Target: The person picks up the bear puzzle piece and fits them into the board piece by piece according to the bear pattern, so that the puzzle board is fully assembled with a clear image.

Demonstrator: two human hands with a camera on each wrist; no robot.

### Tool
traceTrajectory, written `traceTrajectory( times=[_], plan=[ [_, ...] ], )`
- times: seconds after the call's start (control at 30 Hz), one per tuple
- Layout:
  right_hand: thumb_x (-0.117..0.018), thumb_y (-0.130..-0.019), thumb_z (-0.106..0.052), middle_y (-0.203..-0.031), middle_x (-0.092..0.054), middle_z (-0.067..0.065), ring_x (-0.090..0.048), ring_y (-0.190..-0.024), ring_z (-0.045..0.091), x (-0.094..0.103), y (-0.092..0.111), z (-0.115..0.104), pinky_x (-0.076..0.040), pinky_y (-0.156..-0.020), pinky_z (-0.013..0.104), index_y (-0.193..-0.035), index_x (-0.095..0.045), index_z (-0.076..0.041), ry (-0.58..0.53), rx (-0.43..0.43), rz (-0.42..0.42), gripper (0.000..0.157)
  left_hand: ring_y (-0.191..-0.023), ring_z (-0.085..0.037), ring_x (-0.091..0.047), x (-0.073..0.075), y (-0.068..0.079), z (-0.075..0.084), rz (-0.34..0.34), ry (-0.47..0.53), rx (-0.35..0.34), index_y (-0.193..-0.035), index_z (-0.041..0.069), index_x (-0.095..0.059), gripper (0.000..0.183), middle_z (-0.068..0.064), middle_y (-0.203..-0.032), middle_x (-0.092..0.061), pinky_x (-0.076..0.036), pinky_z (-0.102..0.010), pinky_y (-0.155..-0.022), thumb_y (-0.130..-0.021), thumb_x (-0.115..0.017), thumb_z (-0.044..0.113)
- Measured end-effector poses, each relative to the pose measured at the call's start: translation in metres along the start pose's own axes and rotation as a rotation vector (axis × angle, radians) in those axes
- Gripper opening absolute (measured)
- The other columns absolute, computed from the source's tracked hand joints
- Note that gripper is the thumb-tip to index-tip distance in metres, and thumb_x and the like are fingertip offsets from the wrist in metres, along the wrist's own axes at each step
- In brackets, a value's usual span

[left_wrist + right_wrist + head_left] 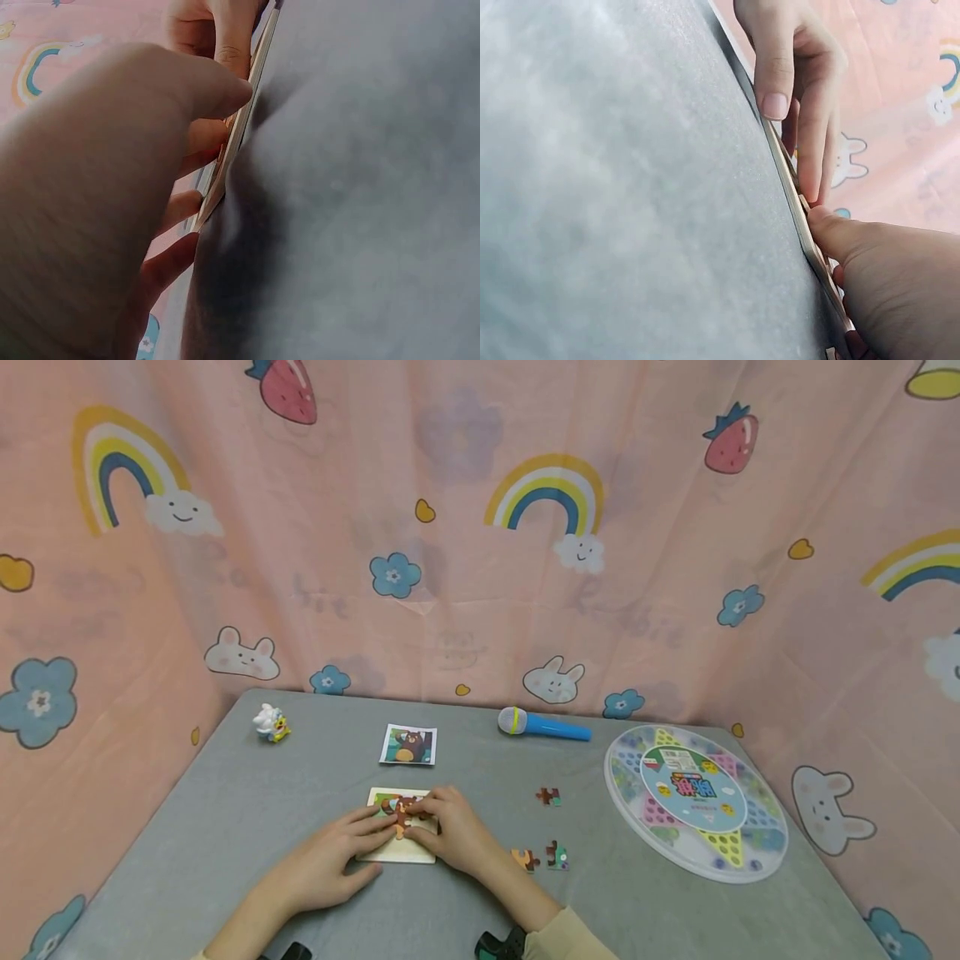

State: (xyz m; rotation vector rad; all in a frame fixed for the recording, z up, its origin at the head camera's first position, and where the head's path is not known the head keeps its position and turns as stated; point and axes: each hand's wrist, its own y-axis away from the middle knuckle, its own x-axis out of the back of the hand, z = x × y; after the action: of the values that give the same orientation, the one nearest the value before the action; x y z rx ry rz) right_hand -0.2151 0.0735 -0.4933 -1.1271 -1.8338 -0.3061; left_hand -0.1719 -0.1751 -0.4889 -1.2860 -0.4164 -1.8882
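A small wooden jigsaw board (pixel 397 852) with a brown bear picture lies on the table in front of me. My left hand (pixel 330 860) rests its extended fingers on the board's left part and the bear pieces, thumb out near the front edge. From the right, my right hand (pixel 461 831) pinches a puzzle piece (pixel 803 201) at the board's right side; its thumb and fingers cover most of that piece. In the right wrist view the piece's edge stands slightly raised by the thumb tip. Three loose puzzle pieces, including a brown and orange one (pixel 525 859), lie right of the right forearm.
Behind the board lies a bear picture card (pixel 408 745). A blue toy microphone (pixel 555 727) is at the back, a round Chinese checkers board (pixel 633 835) at right, and a small white and yellow figurine (pixel 272 723) at back left. A patterned pink curtain (pixel 465 635) hangs behind the table.
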Motion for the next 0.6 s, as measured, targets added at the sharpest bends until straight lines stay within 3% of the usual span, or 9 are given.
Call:
traceTrajectory(
  times=[0.6],
  plan=[
    [-0.078, -0.098, -0.031, -0.098, -0.064, -0.003, -0.047, -0.088, 0.007, 0.0004, 0.0014, -0.0005, -0.042, -0.076, 0.021, -0.123, -0.077, -0.011, -0.021, 0.020, 0.004, 0.031, -0.150, -0.038, -0.046, -0.0020, 0.0001, -0.0024, 0.005, 0.021, 0.016, -0.151, 0.013, -0.061, 0.053, 0.002, -0.159, -0.055, -0.045, -0.064, -0.113, -0.102, -0.072, 0.029]
  ],
)
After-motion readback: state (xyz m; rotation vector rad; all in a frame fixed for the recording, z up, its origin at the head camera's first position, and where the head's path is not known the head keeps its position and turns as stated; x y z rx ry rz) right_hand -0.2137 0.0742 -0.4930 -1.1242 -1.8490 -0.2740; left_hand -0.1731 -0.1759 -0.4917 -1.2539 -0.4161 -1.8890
